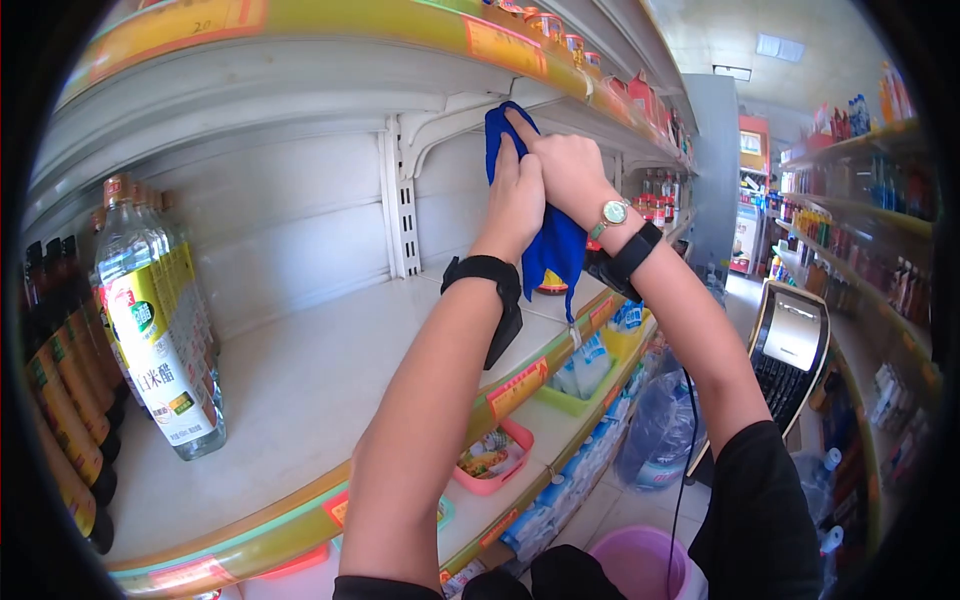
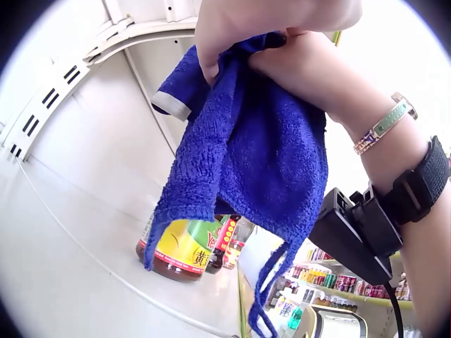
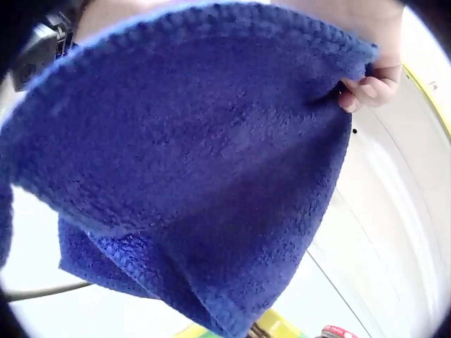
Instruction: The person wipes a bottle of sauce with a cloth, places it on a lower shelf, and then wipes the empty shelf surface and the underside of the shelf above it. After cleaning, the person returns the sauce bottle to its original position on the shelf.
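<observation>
Both hands hold a blue terry towel [image 1: 555, 250] up beneath the upper shelf, close to a shelf bracket [image 1: 440, 130]. My left hand [image 1: 512, 205] pinches it near the top, its fingers pointing upward. Right beside it, my right hand [image 1: 568, 168] grips the same bunched part. The towel hangs down in folds, with a pale label and a thin loop showing in the left wrist view. Behind its lower edge stands a jar with a yellow label [image 2: 180, 246]. In the right wrist view, spread fabric hides most of the hands.
White vinegar bottles [image 1: 160, 330] and dark bottles [image 1: 65, 400] stand at the left of the white shelf [image 1: 290, 400]. Lower down are a pink basket [image 1: 497, 455] and a green tray [image 1: 580, 395]. A purple bucket [image 1: 640, 560] sits on the floor, and a black cable hangs by my right arm.
</observation>
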Tool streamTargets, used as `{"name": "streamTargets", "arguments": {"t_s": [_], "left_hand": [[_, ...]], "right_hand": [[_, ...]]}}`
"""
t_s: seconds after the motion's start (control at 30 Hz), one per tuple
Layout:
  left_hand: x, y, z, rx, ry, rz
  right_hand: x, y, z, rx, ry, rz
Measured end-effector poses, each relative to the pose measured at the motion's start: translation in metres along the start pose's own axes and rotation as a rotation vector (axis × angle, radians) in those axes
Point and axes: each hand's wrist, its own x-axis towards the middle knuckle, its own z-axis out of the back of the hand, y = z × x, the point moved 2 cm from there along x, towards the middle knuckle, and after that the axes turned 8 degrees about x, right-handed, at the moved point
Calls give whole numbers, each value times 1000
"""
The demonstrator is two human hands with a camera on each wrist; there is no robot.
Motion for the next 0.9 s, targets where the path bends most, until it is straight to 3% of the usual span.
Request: {"name": "streamTargets", "arguments": {"t_s": [0.07, 0.2, 0.27, 0.4, 0.47, 0.53, 0.57, 0.67, 0.8, 0.87, 0.9], "left_hand": [[-4, -3, -1, 34, 13, 15], [-1, -11, -8, 58, -7, -140], [-1, -10, -12, 68, -11, -157], [-2, -9, -10, 64, -42, -228], [0, -7, -7, 95, -109, -185], [0, -7, -6, 154, -217, -154], [0, -6, -4, 154, -254, -114], [-2, -5, 1, 222, -294, -5], [-1, -3, -2, 332, -302, -88], [-2, -5, -5, 420, -302, -220], [-4, -5, -7, 418, -300, -217]], "right_hand": [[-3, -3, 6, -62, -43, 5], [-10, -10, 14, -67, -145, -53], [-16, -9, 15, -69, -180, -148], [-14, -4, 6, 174, -171, -156], [-14, -5, 9, 167, -124, -166], [-13, -9, 12, 297, -33, -86], [-12, -13, 14, 441, -70, 9], [-20, -23, 24, 531, -49, 154], [-38, -15, 55, 583, 227, 32], [-40, -19, 55, 575, 255, 1], [-42, -24, 51, 572, 159, 13]]}}
